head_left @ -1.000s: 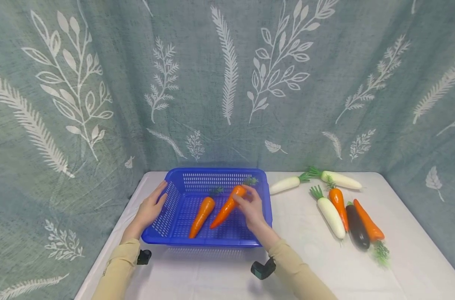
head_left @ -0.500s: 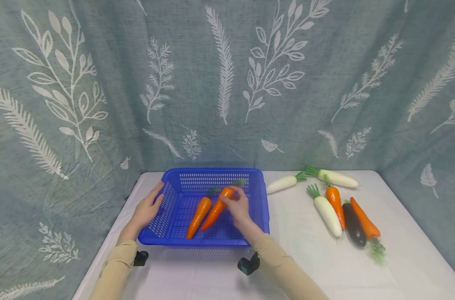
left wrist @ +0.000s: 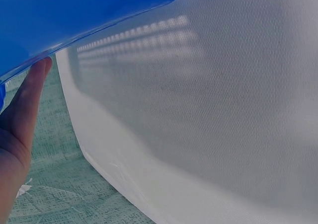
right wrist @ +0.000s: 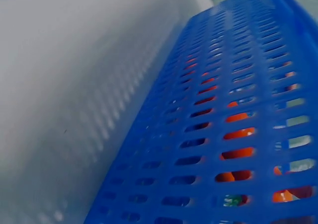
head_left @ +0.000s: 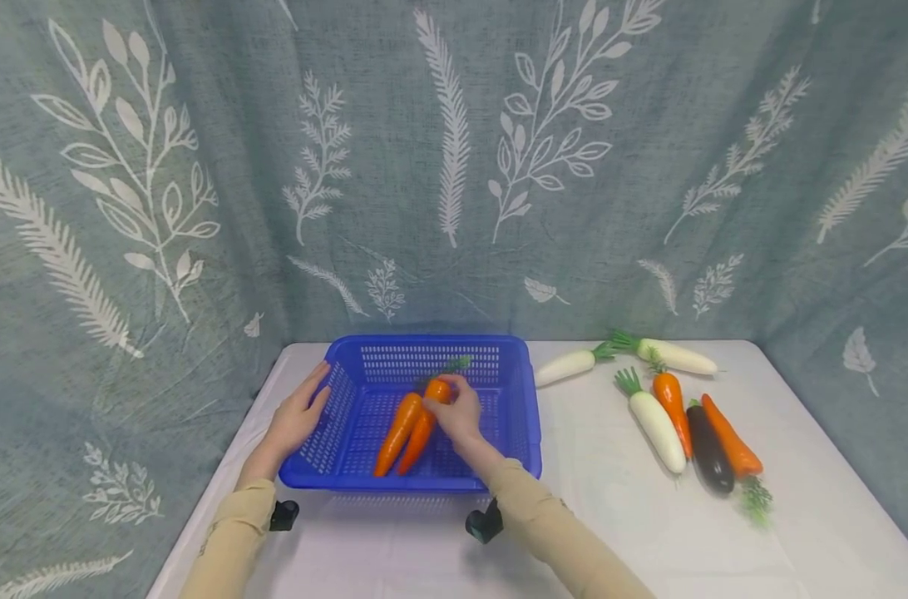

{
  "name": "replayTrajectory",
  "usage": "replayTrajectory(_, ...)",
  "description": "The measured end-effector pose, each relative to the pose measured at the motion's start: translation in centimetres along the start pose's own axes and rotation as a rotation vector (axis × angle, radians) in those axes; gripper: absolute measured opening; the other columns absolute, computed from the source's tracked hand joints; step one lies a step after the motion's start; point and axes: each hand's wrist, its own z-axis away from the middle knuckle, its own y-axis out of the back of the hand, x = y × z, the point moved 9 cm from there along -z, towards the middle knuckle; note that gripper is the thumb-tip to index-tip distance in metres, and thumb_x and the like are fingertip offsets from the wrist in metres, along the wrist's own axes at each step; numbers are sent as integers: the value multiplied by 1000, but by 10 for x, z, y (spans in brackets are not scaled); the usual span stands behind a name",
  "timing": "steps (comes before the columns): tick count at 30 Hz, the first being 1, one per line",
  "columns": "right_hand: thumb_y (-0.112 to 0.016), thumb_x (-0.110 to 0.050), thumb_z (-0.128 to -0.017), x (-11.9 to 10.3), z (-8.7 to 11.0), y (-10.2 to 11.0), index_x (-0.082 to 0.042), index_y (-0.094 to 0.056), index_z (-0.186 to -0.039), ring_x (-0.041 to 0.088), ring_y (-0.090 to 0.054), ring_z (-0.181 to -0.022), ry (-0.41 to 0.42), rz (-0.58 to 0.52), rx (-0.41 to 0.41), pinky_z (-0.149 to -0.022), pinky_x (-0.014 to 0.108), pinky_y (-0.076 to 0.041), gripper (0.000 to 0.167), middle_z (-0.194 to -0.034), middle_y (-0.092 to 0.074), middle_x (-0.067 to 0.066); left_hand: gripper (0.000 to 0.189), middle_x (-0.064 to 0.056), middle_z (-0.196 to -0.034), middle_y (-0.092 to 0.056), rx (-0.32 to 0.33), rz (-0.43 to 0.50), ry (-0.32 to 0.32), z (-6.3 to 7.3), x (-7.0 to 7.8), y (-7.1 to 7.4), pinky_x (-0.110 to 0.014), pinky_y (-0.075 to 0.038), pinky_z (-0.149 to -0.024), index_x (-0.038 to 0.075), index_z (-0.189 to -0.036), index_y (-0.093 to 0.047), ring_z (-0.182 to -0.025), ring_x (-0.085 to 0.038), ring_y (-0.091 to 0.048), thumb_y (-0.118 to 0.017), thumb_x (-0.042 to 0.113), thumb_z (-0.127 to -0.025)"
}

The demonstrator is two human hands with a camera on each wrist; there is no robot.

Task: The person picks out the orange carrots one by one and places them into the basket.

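Inside the blue plastic basket (head_left: pixel 491 484) lie two orange carrots with green tops. My right hand (head_left: pixel 460 411) grips the right-hand carrot (head_left: pixel 420 443) near its thick top end, its tip pointing toward the basket's front. Close along its left side lies the other carrot (head_left: pixel 397 434). My left hand (head_left: pixel 293 421) rests against the basket's left rim with its fingers straight. In the left wrist view the fingertips of that hand (left wrist: pixel 22 119) touch the underside of the rim. Through the slotted wall (right wrist: pixel 203 129) in the right wrist view, orange patches show; the right hand is mostly hidden there.
Right of the basket on the white table (head_left: pixel 596 516) lie white radishes (head_left: pixel 658 433), an eggplant (head_left: pixel 710 449) and two more carrots, one (head_left: pixel 732 437) at the far right. A patterned green curtain (head_left: pixel 424 166) hangs behind and around the table.
My right hand has moved left inside the basket with its carrot, bringing it down beside the other one. The left hand keeps its place at the rim.
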Motion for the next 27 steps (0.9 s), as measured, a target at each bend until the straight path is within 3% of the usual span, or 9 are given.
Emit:
replayTrajectory(5,-74,-2,-73,4,-3,-1,-2,-63,-112,34,-60,-96,-2,102,7,-78,39,-57,40,-106,-60,22,49,-20,-155,-22,-7,-1,9,-2,0,-1,-59,-21,-113,-1,-147,-28,-140,-45,-24,-35,19,-103)
replayTrajectory(15,-74,-3,-75,20,-5,-8,-2,-62,-115,34,-62,-101,-130,95,-59,-78,36,-58,41,-117,-60,22,49,-20,-155,-23,2,-8,8,-2,-1,-2,-59,-22,-113,-1,-147,-28,-140,-44,-24,-35,19,-103)
replayTrajectory(27,-64,11,-71,24,-2,-15,1,-58,-123,34,-60,-103,-151,111,-148,-82,37,-56,54,-120,-59,26,49,-20,-156,-22,-6,-4,17,0,3,-1,-59,-21,-113,-1,-148,-27,-141,-44,-23,-36,18,-103)
